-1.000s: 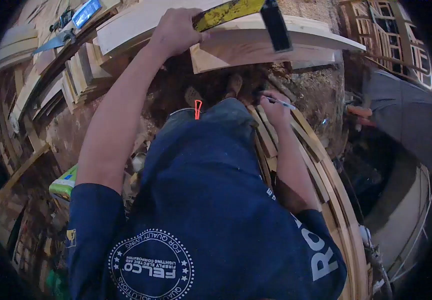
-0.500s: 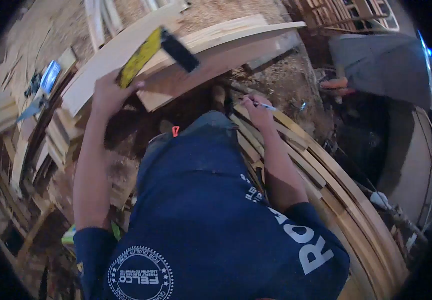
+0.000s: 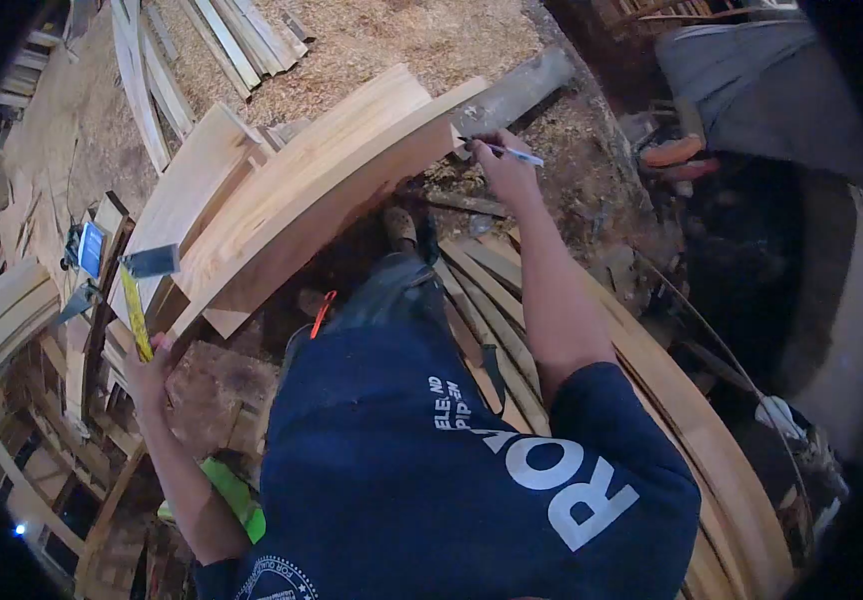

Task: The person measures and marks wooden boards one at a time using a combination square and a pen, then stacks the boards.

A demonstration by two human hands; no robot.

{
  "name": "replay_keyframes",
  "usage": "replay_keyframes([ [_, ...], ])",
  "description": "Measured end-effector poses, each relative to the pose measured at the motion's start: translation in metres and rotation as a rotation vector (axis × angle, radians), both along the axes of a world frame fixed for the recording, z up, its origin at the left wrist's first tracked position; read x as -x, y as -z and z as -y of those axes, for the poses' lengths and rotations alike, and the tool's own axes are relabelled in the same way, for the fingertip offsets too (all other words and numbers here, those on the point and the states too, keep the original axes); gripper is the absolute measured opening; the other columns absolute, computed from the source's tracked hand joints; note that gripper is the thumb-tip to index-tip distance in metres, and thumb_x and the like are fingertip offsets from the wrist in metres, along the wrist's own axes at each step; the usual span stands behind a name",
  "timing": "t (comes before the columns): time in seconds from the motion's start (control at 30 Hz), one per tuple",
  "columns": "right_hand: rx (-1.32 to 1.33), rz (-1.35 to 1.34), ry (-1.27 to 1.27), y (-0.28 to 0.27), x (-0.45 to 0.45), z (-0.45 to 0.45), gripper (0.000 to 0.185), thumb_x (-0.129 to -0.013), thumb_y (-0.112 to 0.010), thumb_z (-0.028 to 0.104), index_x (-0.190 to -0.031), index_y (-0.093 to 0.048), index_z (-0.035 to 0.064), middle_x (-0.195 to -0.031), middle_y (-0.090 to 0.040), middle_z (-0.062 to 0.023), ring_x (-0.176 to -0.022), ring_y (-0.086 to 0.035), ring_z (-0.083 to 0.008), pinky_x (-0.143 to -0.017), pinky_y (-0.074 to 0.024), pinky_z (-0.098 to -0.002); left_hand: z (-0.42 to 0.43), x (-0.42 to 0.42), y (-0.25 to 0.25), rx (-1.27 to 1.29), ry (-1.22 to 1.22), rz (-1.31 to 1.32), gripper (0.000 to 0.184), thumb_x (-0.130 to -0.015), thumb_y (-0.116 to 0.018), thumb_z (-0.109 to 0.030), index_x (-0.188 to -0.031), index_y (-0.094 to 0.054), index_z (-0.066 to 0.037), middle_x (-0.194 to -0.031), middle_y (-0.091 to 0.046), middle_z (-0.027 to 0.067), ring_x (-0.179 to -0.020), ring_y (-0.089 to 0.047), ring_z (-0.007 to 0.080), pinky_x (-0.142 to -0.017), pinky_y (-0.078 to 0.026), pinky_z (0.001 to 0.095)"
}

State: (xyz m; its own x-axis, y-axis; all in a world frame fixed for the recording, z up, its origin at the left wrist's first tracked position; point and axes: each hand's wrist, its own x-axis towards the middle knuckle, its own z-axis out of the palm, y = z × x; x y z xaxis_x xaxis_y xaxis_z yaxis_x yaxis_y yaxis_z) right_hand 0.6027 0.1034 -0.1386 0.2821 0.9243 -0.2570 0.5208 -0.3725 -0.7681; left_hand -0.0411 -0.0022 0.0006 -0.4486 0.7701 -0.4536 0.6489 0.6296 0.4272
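Several pale curved boards (image 3: 322, 200) lie stacked in front of me, the top one's face and edge in view. At their lower left end my left hand (image 3: 149, 372) is closed on a try square (image 3: 138, 315), with a yellow arm and a dark grey arm (image 3: 155, 261) pointing away. My right hand (image 3: 508, 172) pinches a pen (image 3: 522, 155), white and blue. Its dark tip is at the far right end of the curved board; whether it touches the wood I cannot tell.
More curved boards (image 3: 692, 440) are piled along my right side. Timber strips (image 3: 227, 40) lie on sawdust ahead. At the left are a blue-and-white object (image 3: 91, 250), a handsaw blade (image 3: 80, 300) and wooden frames. A grey sheet (image 3: 752, 100) stands at the right.
My left hand has moved down and left with the try square, off the boards' upper face. My right hand has reached forward with the pen to the far end. The view has shifted.
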Motion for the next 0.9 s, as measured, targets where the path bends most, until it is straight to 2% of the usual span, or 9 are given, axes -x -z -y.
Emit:
replay_keyframes([
  [0.17, -0.007, -0.218, -0.017, 0.054, -0.023, -0.038, 0.030, -0.099, -0.065, 0.029, -0.113, -0.071, 0.0029, -0.097, -0.074, -0.0128, -0.090, -0.070, -0.0238, -0.083, -0.0538, -0.0424, -0.006, -0.011, -0.008, 0.056, -0.071, -0.064, 0.033, -0.090, -0.080, -0.024, -0.112, -0.070, -0.002, -0.087, -0.067, 0.0010, -0.067, -0.058, 0.0089, -0.057, -0.046, 0.0251],
  [0.3, -0.334, -0.292, -0.134, 0.070, -0.032, -0.051, 0.034, -0.101, -0.063, 0.032, -0.116, -0.069, 0.0021, -0.097, -0.073, -0.0107, -0.088, -0.069, -0.0226, -0.079, -0.0559, -0.0406, -0.012, -0.016, -0.012, 0.020, -0.023, -0.139, 0.032, -0.089, -0.082, -0.027, -0.105, -0.070, -0.002, -0.084, -0.066, 0.0019, -0.067, -0.058, 0.0093, -0.058, -0.048, 0.0269],
  [0.37, -0.120, -0.317, -0.168, 0.067, -0.028, -0.065, 0.033, -0.102, -0.061, 0.032, -0.114, -0.069, 0.0028, -0.098, -0.072, -0.0105, -0.090, -0.069, -0.0232, -0.077, -0.0566, -0.0402, -0.015, -0.019, -0.014, 0.063, -0.138, -0.063, 0.034, -0.088, -0.083, -0.027, -0.107, -0.068, -0.002, -0.082, -0.064, 0.0010, -0.071, -0.060, 0.0117, -0.061, -0.050, 0.0278],
  [0.47, 0.270, -0.882, 0.181, 0.103, -0.027, -0.092, 0.025, -0.097, -0.064, 0.016, -0.119, -0.067, 0.0037, -0.108, -0.071, -0.0111, -0.100, -0.067, -0.0229, -0.087, -0.0548, -0.0379, -0.013, -0.016, -0.015, 0.063, 0.081, -0.272, 0.029, -0.087, -0.083, -0.024, -0.105, -0.070, -0.007, -0.082, -0.066, 0.0003, -0.072, -0.061, 0.0113, -0.067, -0.050, 0.0307],
  [0.57, 0.341, -1.143, 0.158, 0.139, -0.028, -0.103, 0.035, -0.091, -0.066, 0.000, -0.125, -0.063, 0.0043, -0.117, -0.069, -0.0124, -0.107, -0.064, -0.0243, -0.095, -0.0526, -0.0377, -0.019, -0.029, -0.021, 0.092, -0.117, -0.163, 0.031, -0.084, -0.085, -0.025, -0.102, -0.071, -0.005, -0.082, -0.069, 0.0027, -0.073, -0.063, 0.0122, -0.070, -0.051, 0.0307],
  [0.7, -0.085, -0.082, -0.563, 0.188, -0.070, -0.112, 0.043, -0.092, -0.065, 0.001, -0.135, -0.055, 0.0032, -0.123, -0.066, -0.0139, -0.109, -0.063, -0.0279, -0.099, -0.0501, -0.0386, -0.012, -0.025, -0.017, 0.041, -0.107, -0.168, 0.040, -0.080, -0.088, -0.030, -0.105, -0.071, -0.002, -0.085, -0.072, 0.0072, -0.075, -0.067, 0.0148, -0.072, -0.053, 0.0336],
  [0.8, -0.358, 0.353, -0.755, 0.142, -0.058, -0.107, 0.030, -0.098, -0.064, 0.005, -0.127, -0.062, 0.0014, -0.117, -0.069, -0.0117, -0.107, -0.065, -0.0266, -0.097, -0.0509, -0.0400, -0.011, -0.024, -0.014, 0.073, -0.141, -0.212, 0.048, -0.076, -0.090, -0.038, -0.103, -0.072, -0.003, -0.085, -0.072, 0.0093, -0.077, -0.068, 0.0182, -0.074, -0.054, 0.0356],
  [0.83, -0.139, -0.027, -0.621, 0.183, -0.075, -0.112, 0.030, -0.097, -0.066, 0.010, -0.126, -0.063, 0.0015, -0.117, -0.070, -0.0126, -0.111, -0.065, -0.0270, -0.098, -0.0502, -0.0405, -0.009, -0.023, -0.012, 0.041, -0.154, -0.191, 0.051, -0.075, -0.090, -0.042, -0.102, -0.072, -0.003, -0.086, -0.072, 0.0107, -0.078, -0.069, 0.0202, -0.076, -0.054, 0.0368],
  [0.9, -0.015, -0.400, -0.457, 0.203, -0.084, -0.124, 0.033, -0.096, -0.068, 0.009, -0.127, -0.062, 0.0016, -0.118, -0.069, -0.0128, -0.111, -0.064, -0.0250, -0.100, -0.0501, -0.0390, -0.006, -0.018, -0.009, -0.012, -0.125, -0.189, 0.055, -0.074, -0.089, -0.048, -0.101, -0.073, -0.003, -0.087, -0.073, 0.0132, -0.081, -0.070, 0.0240, -0.079, -0.054, 0.0394],
])
